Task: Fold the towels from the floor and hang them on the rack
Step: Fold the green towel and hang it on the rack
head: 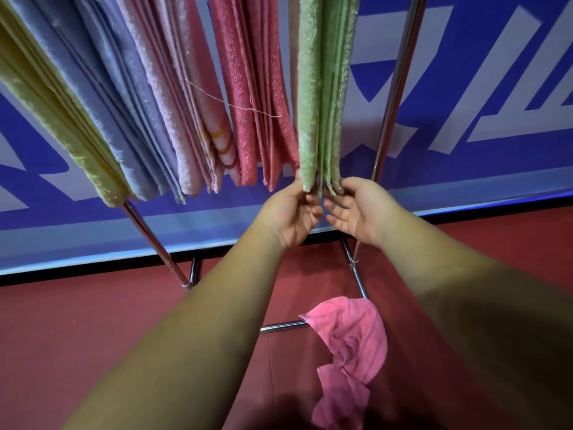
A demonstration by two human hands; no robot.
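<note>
A folded light green towel (pixel 322 88) hangs from the rack at the upper right. My left hand (pixel 290 212) pinches its bottom left edge between thumb and fingers. My right hand (pixel 356 209) touches the bottom right edge with its fingers loosely spread. Further left hang several folded towels: dark pink (pixel 251 88), pale pink (pixel 183 97), blue (pixel 102 97) and yellow-green (pixel 46 100). A crumpled pink towel (pixel 350 346) lies on the red floor (pixel 93 336) below my arms, partly draped over the rack's lower bar (pixel 282 326).
The chrome rack has slanted legs at left (pixel 155 240) and right (pixel 400 72) and a base frame on the floor. Behind it runs a blue and white banner wall (pixel 465 119). A loose thread hangs across the pink towels.
</note>
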